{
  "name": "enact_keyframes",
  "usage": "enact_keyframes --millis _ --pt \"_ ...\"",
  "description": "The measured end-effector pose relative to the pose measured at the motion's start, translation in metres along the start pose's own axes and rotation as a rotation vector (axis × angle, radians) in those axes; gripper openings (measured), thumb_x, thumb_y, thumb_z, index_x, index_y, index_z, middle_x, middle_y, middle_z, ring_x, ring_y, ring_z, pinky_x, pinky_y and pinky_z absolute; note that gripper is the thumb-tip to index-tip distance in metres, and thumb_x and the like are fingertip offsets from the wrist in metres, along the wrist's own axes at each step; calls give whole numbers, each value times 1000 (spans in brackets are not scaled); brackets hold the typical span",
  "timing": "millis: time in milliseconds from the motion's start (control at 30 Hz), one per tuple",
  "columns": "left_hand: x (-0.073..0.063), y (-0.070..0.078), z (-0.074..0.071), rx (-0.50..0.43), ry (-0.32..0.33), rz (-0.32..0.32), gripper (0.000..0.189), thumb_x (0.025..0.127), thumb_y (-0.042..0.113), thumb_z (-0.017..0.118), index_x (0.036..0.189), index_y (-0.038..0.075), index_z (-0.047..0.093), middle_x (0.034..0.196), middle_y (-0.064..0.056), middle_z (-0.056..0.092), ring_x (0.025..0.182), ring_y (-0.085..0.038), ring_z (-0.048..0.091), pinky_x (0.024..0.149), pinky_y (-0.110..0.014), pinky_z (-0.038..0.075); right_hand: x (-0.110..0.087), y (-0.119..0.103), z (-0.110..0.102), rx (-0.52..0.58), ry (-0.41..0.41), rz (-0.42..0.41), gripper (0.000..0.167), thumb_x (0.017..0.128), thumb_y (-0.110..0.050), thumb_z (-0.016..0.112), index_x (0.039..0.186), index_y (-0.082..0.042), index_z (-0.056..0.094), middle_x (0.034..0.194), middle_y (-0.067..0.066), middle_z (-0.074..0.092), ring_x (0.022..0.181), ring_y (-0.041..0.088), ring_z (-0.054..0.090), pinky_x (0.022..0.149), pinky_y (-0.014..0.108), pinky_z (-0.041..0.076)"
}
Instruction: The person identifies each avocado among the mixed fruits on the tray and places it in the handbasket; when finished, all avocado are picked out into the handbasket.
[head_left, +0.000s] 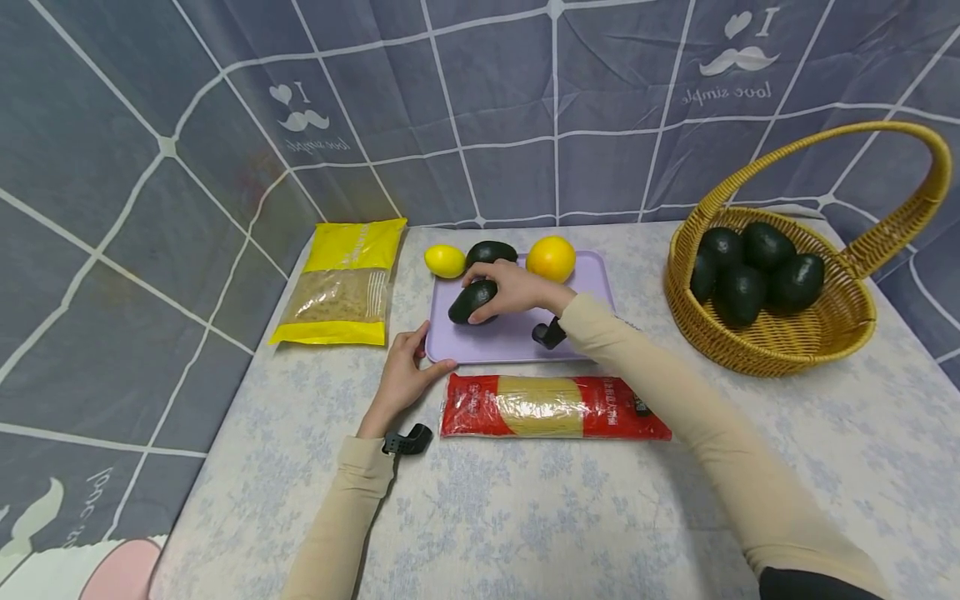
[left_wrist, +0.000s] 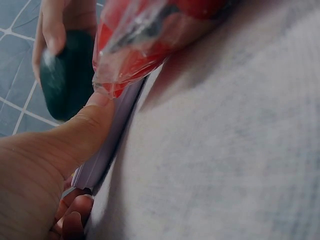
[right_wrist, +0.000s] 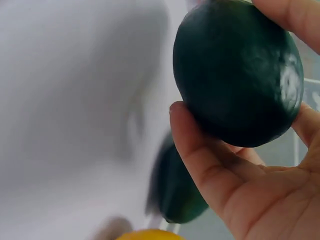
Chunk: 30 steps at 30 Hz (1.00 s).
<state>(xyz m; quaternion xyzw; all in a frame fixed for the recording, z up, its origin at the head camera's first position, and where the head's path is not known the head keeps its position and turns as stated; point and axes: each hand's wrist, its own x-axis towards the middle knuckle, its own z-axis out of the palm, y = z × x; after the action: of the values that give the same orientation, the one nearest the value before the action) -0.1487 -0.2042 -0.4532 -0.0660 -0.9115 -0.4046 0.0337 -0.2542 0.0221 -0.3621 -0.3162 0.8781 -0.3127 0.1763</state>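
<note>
My right hand [head_left: 513,290] grips a dark green avocado [head_left: 473,302] over the left part of a lilac tray [head_left: 517,346]. In the right wrist view, the fingers and thumb curl round the avocado [right_wrist: 237,75], which appears raised off the tray. Another avocado [head_left: 491,252] lies at the tray's back edge, between a yellow lemon [head_left: 445,261] and an orange [head_left: 551,259]. My left hand [head_left: 405,375] holds the tray's near left corner, thumb along the front edge and fingers at the left side. In the left wrist view, that thumb [left_wrist: 82,132] touches the red wrapper's end.
A red pack of noodles [head_left: 555,407] lies just in front of the tray. Left of the tray is a yellow bag of grain-like food [head_left: 341,283]. At the right stands a wicker basket [head_left: 772,354] with a tall handle, holding several avocados [head_left: 741,293]. A patterned curtain [head_left: 510,108] hangs behind.
</note>
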Motion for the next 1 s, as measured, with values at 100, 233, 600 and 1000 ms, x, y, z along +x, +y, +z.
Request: enact_keyframes --millis 100,233,600,1000 --pt "0 1 0 6 -5 -4 86 79 30 79 145 -2 33 103 -15 41 86 -24 40 73 -35 33 -9 2 -6 70 42 -18 59 74 -36 81 125 -20 55 127 12 44 113 26 40 95 43 36" --pt "0 2 0 8 -4 -19 86 79 30 79 145 -1 34 102 -14 41 86 -24 39 73 -35 33 -22 1 -13 170 123 -68 57 73 -34 82 122 -21 57 124 9 42 111 26 39 90 43 39" --pt "0 0 0 2 5 -20 85 79 29 79 144 -2 35 101 -14 41 85 -24 39 72 -34 33 -69 -20 -43 297 455 -286 54 78 -22 80 126 -18 57 121 3 44 104 17 46 85 36 42" --pt "1 -1 1 8 9 -7 85 78 29 80 144 -2 36 102 -16 43 85 -25 41 73 -35 35 -122 -32 -69 410 808 -601 55 76 -1 75 124 10 50 120 8 47 104 26 49 87 29 45"
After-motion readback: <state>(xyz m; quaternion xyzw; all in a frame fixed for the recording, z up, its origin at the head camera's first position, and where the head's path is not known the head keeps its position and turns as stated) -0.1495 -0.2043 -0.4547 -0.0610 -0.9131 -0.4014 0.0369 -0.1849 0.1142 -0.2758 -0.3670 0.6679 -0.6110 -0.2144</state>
